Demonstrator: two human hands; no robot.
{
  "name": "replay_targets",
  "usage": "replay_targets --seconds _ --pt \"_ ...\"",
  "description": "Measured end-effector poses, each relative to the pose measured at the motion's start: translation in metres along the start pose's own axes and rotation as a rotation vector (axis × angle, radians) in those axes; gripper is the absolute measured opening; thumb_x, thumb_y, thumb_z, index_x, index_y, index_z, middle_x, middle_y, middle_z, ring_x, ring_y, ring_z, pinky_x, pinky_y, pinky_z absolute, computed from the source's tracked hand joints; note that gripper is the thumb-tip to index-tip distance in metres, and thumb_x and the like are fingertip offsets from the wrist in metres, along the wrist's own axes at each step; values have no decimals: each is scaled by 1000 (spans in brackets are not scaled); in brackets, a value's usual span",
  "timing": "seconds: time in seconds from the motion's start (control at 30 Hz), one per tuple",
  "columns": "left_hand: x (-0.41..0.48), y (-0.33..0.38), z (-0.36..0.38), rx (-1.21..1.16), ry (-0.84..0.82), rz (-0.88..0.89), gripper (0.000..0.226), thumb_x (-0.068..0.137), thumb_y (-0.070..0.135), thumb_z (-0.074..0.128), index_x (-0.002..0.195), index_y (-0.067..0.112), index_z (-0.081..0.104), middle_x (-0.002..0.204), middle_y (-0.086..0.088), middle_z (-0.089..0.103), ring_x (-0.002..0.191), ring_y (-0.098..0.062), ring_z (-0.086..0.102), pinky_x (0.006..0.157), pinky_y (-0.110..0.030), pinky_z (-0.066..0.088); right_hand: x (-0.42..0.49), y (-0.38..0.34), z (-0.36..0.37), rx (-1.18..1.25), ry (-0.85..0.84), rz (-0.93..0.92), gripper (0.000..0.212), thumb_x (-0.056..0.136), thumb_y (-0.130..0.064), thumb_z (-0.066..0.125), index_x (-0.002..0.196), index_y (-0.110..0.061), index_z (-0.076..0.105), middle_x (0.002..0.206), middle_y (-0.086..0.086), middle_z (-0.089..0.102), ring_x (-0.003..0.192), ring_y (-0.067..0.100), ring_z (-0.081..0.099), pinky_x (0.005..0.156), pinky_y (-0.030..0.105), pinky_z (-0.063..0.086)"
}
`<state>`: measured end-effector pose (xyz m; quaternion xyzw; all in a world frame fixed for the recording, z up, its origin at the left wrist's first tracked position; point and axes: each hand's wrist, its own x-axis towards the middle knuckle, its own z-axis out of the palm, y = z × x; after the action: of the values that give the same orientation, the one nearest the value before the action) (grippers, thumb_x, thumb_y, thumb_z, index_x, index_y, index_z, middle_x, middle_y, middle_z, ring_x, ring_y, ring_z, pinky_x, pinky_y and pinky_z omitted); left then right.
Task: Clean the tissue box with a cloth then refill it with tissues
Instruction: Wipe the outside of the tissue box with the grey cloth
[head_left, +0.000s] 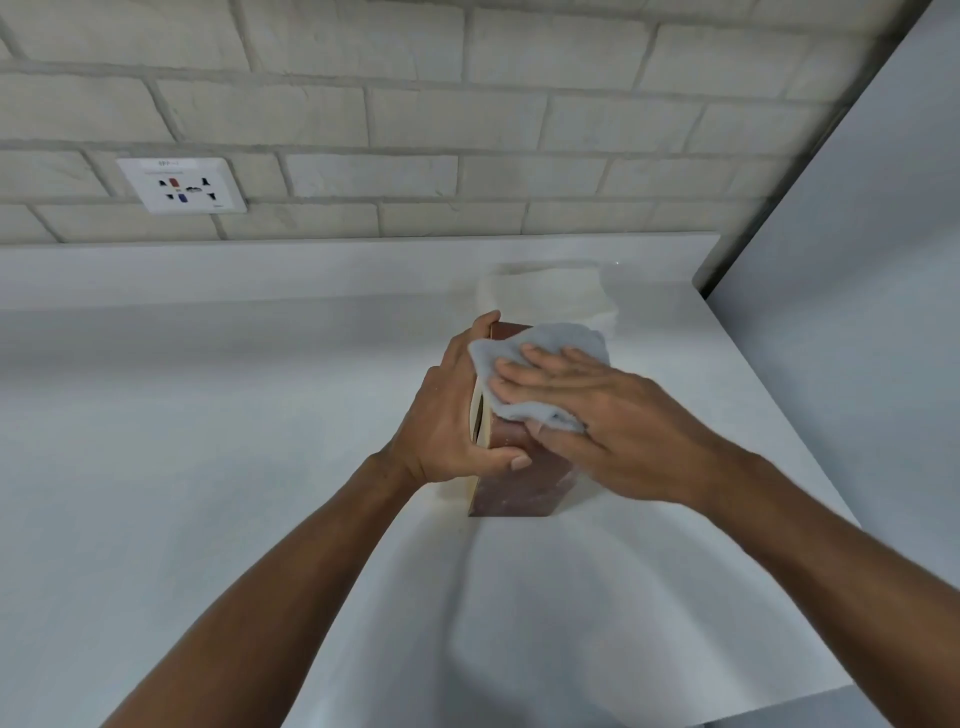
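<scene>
We look down at our own two bare arms reaching over a white counter (208, 441). Our left hand (449, 421) is clamped around the tissue box (511, 488), a reddish-brown box standing on its side near the counter's middle, thumb on the near face and fingers curled over the far end. Our right hand (597, 410) lies flat and spread, pressing a pale grey cloth (540, 353) onto the box's upper face; it presses rather than grips. A pale inner edge shows on the box's left side, under the left palm.

Just behind the box sits a white stack of tissues (545, 296), blurred and hard to separate from the counter.

The risks, as we judge them: the box stands on a narrow face, so a hard sideways wipe could tip or skid it if the left hand loosens. A long stroke away from us could drag the cloth into the tissues and scatter or soil them.

For room, the counter is open and bare to the left. To the right it ends at an edge close by, beside a tall white panel (857, 260). A brick wall (415, 104) with a socket plate (182, 185) closes the back.
</scene>
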<state>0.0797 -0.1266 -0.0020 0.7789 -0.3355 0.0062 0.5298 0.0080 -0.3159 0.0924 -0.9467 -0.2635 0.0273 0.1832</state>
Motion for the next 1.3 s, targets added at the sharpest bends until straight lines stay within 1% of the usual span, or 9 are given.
replay_targets --seconds 0.1,0.27,0.43,0.53,0.63,0.8,0.97,1.13,1.3 --pt "-1 -1 -1 25 -15 -66 130 59 98 58 161 32 13 160 -5 35 146 -23 39 113 -58 41 2 10 -8 -11 20 155 56 96 -44 32 151 -33 36 158 -20 29 147 -6 12 121 36 22" --pt "-1 -3 0 13 -41 -31 120 61 95 61 157 47 9 163 -14 31 150 -31 35 117 -61 34 -5 -10 7 -38 8 -51 52 98 -38 33 147 -24 44 156 -8 36 149 7 19 123 33 11" --pt "0 -2 -1 21 -41 -85 136 58 98 60 162 23 14 162 -5 32 148 -24 37 115 -56 40 1 5 -11 -85 59 185 48 102 -36 37 150 -34 38 156 -20 31 146 -4 12 121 32 22" --pt "-1 -5 -1 21 -47 -45 124 59 83 72 158 33 17 162 0 30 150 -20 35 117 -50 37 7 -13 7 -76 40 4 49 100 -31 36 148 -24 43 157 -8 34 149 6 14 124 36 13" --pt "-2 -7 -1 53 -49 -55 132 55 70 76 160 31 6 161 -1 30 146 -23 38 116 -50 40 -10 -5 12 -65 9 -167 49 98 -30 38 146 -19 47 156 -2 38 149 15 23 122 44 19" --pt "-2 1 -3 16 -42 -89 138 55 97 62 161 27 6 158 -5 35 144 -21 41 114 -48 41 -18 18 -5 -11 112 0 49 98 -38 40 146 -28 46 154 -12 39 148 4 22 118 41 30" --pt "0 -2 -2 53 -55 -75 129 55 69 74 159 38 5 156 1 32 140 -13 40 115 -53 41 -20 1 16 -162 51 -222 50 98 -25 42 148 -19 44 157 -2 36 150 15 23 121 44 23" --pt "-2 2 -2 3 -38 -84 138 56 98 61 161 28 6 157 -4 35 143 -20 42 114 -49 42 -33 27 -9 -30 107 -10 48 100 -37 38 146 -29 46 155 -13 38 148 5 23 113 44 38" --pt "1 -7 0 50 -60 -94 127 61 76 73 160 33 7 163 -3 28 148 -18 35 120 -50 36 -13 -5 22 -135 108 -161 50 98 -29 38 146 -18 47 156 -1 37 150 17 23 121 44 23"
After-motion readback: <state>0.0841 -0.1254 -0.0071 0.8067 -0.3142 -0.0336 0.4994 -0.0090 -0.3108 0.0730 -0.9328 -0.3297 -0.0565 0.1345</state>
